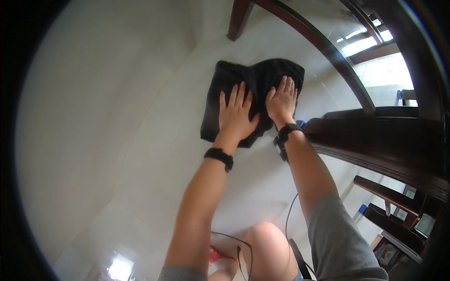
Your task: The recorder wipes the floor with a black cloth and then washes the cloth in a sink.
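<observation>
A black cloth garment, perhaps folded trousers or shorts, lies on the pale tiled floor in front of me. My left hand rests palm down on its left part, with the fingers spread. On the right part lies my right hand, also palm down, its fingers straight and close together with the thumb a little apart. Neither hand grasps the cloth. The garment's upper edge dips between two rounded or squared lobes, and creases run down its middle.
Dark wooden furniture stands close to my right forearm, with a curved rail and a leg beyond the cloth. A pale wall rises at left. Thin cables hang near my bent knee. Black bands circle both wrists.
</observation>
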Tool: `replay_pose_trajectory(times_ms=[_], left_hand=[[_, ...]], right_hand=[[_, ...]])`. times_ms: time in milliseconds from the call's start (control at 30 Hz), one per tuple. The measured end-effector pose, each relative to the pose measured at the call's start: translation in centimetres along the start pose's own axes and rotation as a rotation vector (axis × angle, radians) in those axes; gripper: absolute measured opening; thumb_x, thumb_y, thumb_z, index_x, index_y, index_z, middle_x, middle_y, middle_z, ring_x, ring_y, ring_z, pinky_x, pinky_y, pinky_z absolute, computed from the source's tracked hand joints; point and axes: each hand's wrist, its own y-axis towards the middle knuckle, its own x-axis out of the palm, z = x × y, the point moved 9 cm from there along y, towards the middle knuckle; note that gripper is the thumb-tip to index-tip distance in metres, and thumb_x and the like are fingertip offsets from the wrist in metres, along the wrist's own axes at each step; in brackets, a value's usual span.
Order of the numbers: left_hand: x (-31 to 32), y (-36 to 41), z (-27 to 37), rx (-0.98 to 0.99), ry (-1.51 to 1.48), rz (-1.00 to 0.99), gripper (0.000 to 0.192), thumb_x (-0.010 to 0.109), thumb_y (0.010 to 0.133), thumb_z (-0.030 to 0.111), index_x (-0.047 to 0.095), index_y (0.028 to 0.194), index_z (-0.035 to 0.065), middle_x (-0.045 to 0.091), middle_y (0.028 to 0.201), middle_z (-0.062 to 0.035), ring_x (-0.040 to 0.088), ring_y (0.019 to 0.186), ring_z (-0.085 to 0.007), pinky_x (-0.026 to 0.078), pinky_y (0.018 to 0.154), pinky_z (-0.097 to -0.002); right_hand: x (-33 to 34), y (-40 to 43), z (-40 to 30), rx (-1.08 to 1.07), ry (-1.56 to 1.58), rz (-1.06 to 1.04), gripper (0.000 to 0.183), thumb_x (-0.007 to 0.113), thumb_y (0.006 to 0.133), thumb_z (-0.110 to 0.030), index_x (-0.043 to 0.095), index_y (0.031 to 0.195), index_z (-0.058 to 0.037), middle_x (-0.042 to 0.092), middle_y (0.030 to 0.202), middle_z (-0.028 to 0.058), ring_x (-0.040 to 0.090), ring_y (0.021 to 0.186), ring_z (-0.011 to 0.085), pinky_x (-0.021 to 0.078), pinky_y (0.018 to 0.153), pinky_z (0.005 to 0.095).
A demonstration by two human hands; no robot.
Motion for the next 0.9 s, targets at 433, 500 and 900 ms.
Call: replay_pose_trajectory(times_ms=[433,500,900], left_hand=[[-0.7,1.7,0.8,0.023,-0.061,0.062,0.061,0.055,0.084,0.041,0.042,0.137,0.0116,0.026,0.151,-0.0091,0.022,0.140,-0.0234,0.015,0.111,-0.0526],[-0.2,3.8,0.5,0.022,-0.054,0.059,0.061,0.053,0.085,0.042,0.040,0.138,0.0138,0.026,0.151,-0.0086,0.022,0.139,-0.0230,0.015,0.112,-0.0523],[-0.2,1.1,0.3,0.020,-0.027,0.052,0.069,0.055,0.083,0.046,0.036,0.141,0.0133,0.024,0.152,-0.0093,0.019,0.140,-0.0234,0.012,0.112,-0.0519]], right_hand=[[-0.4,4.8,1.4,0.043,0.028,0.067,0.064,0.040,0.085,-0.030,0.032,0.138,0.0060,0.033,0.144,0.0238,0.028,0.136,0.0353,0.0185,0.112,0.0460],[0.3,5.9,1.9,0.087,-0.002,0.019,0.065,0.039,0.086,-0.032,0.031,0.139,0.0051,0.031,0.145,0.0224,0.026,0.137,0.0332,0.0168,0.113,0.0447],[-0.3,2.3,1.1,-0.002,-0.023,0.053,0.063,0.039,0.088,-0.031,0.032,0.138,0.0064,0.033,0.144,0.0239,0.030,0.136,0.0351,0.0212,0.112,0.0443]])
